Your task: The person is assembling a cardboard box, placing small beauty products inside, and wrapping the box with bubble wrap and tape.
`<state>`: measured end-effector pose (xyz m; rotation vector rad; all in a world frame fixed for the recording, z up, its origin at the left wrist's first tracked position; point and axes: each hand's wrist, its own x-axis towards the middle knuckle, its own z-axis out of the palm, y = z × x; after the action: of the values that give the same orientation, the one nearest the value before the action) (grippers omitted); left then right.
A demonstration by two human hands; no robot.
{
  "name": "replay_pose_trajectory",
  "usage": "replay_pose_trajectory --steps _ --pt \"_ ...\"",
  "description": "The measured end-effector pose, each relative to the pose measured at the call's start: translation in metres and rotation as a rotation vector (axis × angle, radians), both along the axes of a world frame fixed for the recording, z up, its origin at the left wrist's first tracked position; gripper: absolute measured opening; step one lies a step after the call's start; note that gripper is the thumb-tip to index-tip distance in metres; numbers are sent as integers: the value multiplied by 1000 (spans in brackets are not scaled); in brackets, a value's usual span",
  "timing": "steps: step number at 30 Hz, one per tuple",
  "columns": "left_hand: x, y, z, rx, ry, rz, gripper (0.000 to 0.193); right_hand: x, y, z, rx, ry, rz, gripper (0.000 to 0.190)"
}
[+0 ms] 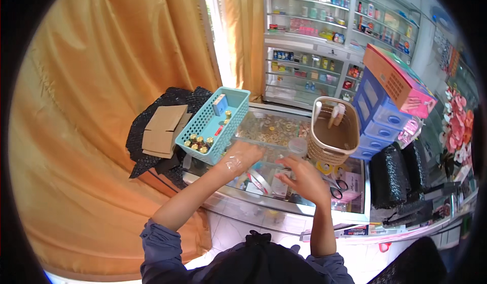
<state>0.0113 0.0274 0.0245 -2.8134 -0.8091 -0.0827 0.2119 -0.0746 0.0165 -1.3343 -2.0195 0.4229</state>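
Observation:
My left hand (245,154) is over the glass counter, just beside the turquoise plastic basket (236,118). Its fingers curl away from view, so what they hold cannot be made out. Pieces of clear tape (233,163) cling to that wrist. My right hand (304,175) hovers opposite with thumb and fingers apart, and nothing shows between them. Below the two hands lies a tape roll (259,181) bearing writing. A pair of scissors (338,189) with dark handles rests right of my right hand. Near its fingertips is a round clear plastic container (297,146).
Several gold-capped small bottles (199,144) and a blue-white box (220,105) sit in the basket. Folded cardboard (163,130) lies on black bubble wrap (148,116) at left. A beige basket (333,151), blue drawers (384,124) and wrapped black parcels (388,177) stand at right.

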Motion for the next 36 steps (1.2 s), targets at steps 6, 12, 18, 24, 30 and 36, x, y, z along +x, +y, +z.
replay_pose_trajectory --steps 6,12,18,24,30,36 --pt "56 -9 1 -54 15 -181 23 18 -30 -4 -90 -38 -150 29" --pt "112 -28 -8 -94 -95 -314 11 57 -65 -7 -47 -107 -364 25" --pt "153 -44 -9 -161 20 -397 23 83 -81 -25 -103 -205 -526 27" --pt "165 -59 -1 -109 -32 -444 17 101 -79 -57 19 -502 -782 19" --pt "149 -53 -2 -77 -40 -425 19 111 -72 -62 -60 -344 -711 14" --pt "89 -26 0 113 -63 -254 19 125 -83 -46 -30 8 -495 29"
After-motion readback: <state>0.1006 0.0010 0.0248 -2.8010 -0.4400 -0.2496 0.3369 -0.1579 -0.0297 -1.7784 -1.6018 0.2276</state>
